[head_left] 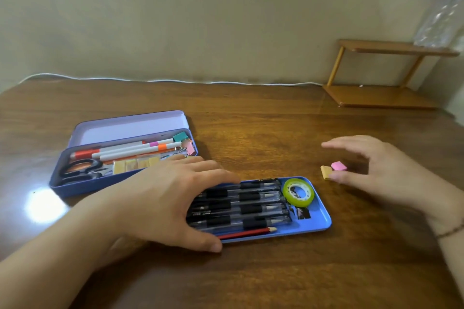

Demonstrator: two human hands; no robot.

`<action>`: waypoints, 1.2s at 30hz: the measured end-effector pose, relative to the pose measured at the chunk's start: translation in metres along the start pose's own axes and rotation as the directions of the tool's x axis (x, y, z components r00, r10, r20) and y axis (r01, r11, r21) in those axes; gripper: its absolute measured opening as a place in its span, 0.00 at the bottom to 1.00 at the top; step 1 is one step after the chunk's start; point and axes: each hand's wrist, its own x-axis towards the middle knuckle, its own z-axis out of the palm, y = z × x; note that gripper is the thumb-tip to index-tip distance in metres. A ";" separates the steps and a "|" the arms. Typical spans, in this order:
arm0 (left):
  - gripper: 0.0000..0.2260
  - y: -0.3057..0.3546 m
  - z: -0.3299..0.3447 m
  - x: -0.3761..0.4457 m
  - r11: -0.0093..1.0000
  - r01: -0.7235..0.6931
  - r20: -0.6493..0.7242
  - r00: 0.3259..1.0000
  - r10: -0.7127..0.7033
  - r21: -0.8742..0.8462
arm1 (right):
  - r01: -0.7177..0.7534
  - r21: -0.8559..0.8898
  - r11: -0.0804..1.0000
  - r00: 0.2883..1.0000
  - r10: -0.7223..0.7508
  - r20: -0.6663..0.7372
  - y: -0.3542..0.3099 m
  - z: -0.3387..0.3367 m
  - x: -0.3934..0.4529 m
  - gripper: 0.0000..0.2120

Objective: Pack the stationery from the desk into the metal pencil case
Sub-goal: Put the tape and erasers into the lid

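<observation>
Nearest the camera, the left hand point(160, 198) lies spread over the near left end of a shallow blue metal tray point(319, 218), fingers straight and pressing on it, thumb along its near rim. That tray sits on the dark wooden desk point(251, 278) with its long axis running left to right, slightly angled away at the right. In it, black-gripped clear pens point(251, 204) lie parallel to that axis, tips pointing right, with a red pencil point(247, 232) along the near rim, tip also to the right, and a glossy green tape roll point(298, 192) lying flat at the right end. Behind it, to the left, the open purple metal pencil case point(82, 187) lies along the same axis, its lid point(125, 128) tilted back, holding white markers point(130, 149), black-handled scissors point(82, 170), yellow sticky tabs point(136, 164) and binder clips point(184, 142). The right hand point(384, 170), fingers loosely curved, touches a small orange eraser point(326, 172) with a fingertip; a pink eraser point(339, 166) sits just beside it
</observation>
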 end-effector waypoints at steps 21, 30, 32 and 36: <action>0.39 0.001 -0.001 -0.002 1.000 -0.005 0.007 1.000 0.005 0.008 | 0.033 0.066 0.997 0.999 -0.035 0.023 -0.009 0.013 0.005 0.23; 0.38 0.000 -0.001 -0.002 1.000 -0.013 0.000 1.000 0.013 -0.015 | 0.225 0.152 0.962 0.974 -0.223 -0.035 -0.038 0.000 -0.014 0.06; 0.38 0.000 0.000 -0.001 1.000 -0.013 0.002 1.000 0.013 -0.008 | 0.330 0.106 0.938 0.940 -0.337 0.055 -0.048 0.004 -0.018 0.05; 0.39 0.000 0.000 0.000 1.000 -0.009 0.006 1.000 0.009 0.003 | 0.454 -0.090 0.887 0.886 -0.437 0.156 -0.051 0.016 -0.013 0.09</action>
